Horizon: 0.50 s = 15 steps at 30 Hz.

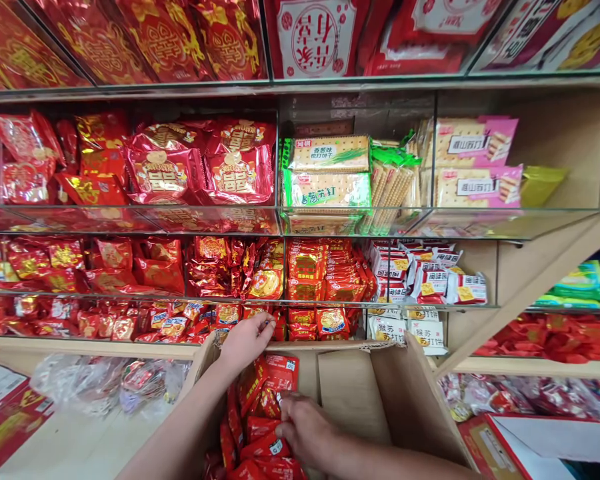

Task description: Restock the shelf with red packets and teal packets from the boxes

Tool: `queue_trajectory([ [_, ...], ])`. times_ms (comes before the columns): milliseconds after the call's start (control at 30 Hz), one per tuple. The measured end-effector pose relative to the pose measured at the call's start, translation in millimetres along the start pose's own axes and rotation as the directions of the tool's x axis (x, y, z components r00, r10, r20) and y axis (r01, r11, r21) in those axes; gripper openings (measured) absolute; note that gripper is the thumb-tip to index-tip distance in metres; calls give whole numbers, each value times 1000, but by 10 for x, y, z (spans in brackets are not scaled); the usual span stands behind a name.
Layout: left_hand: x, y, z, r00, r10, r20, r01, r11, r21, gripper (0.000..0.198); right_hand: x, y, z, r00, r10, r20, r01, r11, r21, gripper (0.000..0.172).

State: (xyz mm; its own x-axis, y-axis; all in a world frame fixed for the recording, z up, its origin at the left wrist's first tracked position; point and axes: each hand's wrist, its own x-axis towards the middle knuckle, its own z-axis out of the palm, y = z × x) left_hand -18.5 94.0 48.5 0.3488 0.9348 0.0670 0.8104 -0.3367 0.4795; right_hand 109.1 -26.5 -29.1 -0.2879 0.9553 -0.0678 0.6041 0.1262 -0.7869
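Across the front rim of an open cardboard box point(353, 393) reaches my left hand point(245, 341), its fingers bent together before the lowest shelf row; whatever they hold, if anything, is hidden. Inside the box, my right hand point(307, 427) closes its thumb and fingers on a red snack packet point(266, 445). Shiny red packets with gold print point(253, 387) are heaped around it on the box's left side. Just beyond my left hand sit red and gold wrapped snacks point(227, 315) behind a clear shelf front.
Glass-fronted shelves hold red packets point(167, 172), green-wrapped crackers point(327, 190), pink-ended crackers point(480, 187) and small white packets point(433, 280). A slanted wooden brace point(520, 293) crosses on the right. Below are clear plastic bags point(80, 380) at left and a red carton point(495, 447) at right.
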Motion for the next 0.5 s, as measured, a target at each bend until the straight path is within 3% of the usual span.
queue_trajectory([
  [67, -31, 26, -27, 998, 54, -45, -60, 987, -152, 22, -54, -14, -180, 997, -69, -19, 69, 998, -2, 6],
  [167, -161, 158, -80, 987, 119, -111, -152, 915, -373, 21, -157, -83, -540, 994, -61, -89, 65, 997, 49, 8],
  [233, -273, 291, -95, 983, 169, -68, -181, 846, -502, 22, -226, -136, -791, 983, -22, -184, 53, 984, 169, 12],
  [367, -374, 534, -6, 973, 205, 111, -53, 659, -750, 30, -266, -150, -1108, 930, 69, -362, 111, 885, 453, 22],
  [500, -301, 630, 183, 971, 151, 183, 93, 468, -879, 29, -177, -62, -1091, 867, 184, -463, 176, 757, 630, 23],
])
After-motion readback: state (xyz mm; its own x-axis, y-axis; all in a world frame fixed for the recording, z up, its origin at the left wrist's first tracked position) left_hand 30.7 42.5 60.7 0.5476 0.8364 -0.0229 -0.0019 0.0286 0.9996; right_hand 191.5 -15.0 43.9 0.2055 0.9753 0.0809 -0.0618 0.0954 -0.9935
